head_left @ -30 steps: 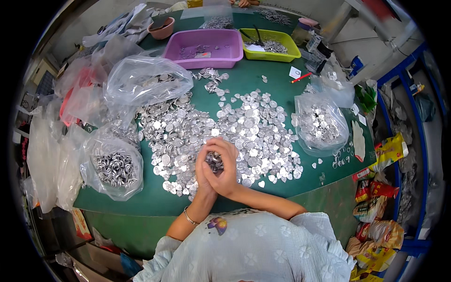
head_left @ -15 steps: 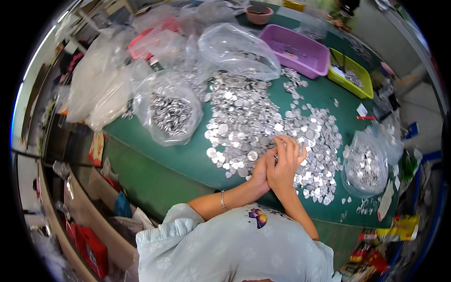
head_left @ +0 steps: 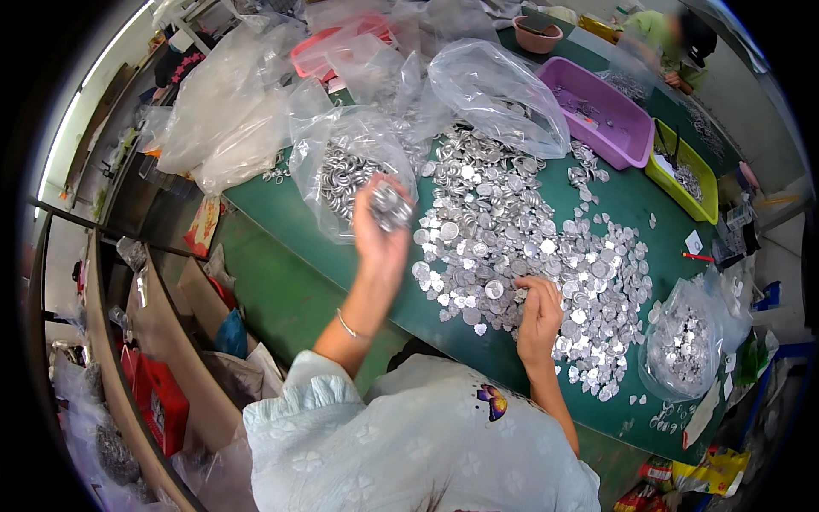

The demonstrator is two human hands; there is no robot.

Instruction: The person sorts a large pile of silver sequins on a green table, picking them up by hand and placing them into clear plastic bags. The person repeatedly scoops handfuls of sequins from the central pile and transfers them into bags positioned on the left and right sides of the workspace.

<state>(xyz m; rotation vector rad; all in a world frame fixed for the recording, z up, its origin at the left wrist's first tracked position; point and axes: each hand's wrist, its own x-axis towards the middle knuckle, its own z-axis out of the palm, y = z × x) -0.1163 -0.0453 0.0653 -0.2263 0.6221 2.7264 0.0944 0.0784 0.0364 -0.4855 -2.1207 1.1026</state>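
Observation:
My left hand [head_left: 380, 229] is raised palm up, slightly blurred, beside a clear plastic bag [head_left: 309, 183]. Its fingers cup a handful of round silver metal pieces [head_left: 392, 207]. Inside the bag lie many silver ring-like pieces [head_left: 341, 177]. A wide heap of flat silver metal pieces [head_left: 486, 213], some round and some heart-like, spreads over the green table [head_left: 316, 260]. My right hand [head_left: 540, 320] is at the heap's near edge with its fingers bent together; what the fingertips hold, if anything, is too small to make out.
Behind the heap are another clear bag [head_left: 499, 94], a purple basin [head_left: 631, 143] and a yellow-green basin [head_left: 704, 209] with metal pieces. A filled bag [head_left: 682, 350] stands at right. Across the table, a person [head_left: 674, 43] in green works. Shelves [head_left: 153, 341] line the left.
My hands, together over the heap before, have parted. The left moved left to the bag with a handful of metal pieces; the right stayed by the heap. The view has shifted left.

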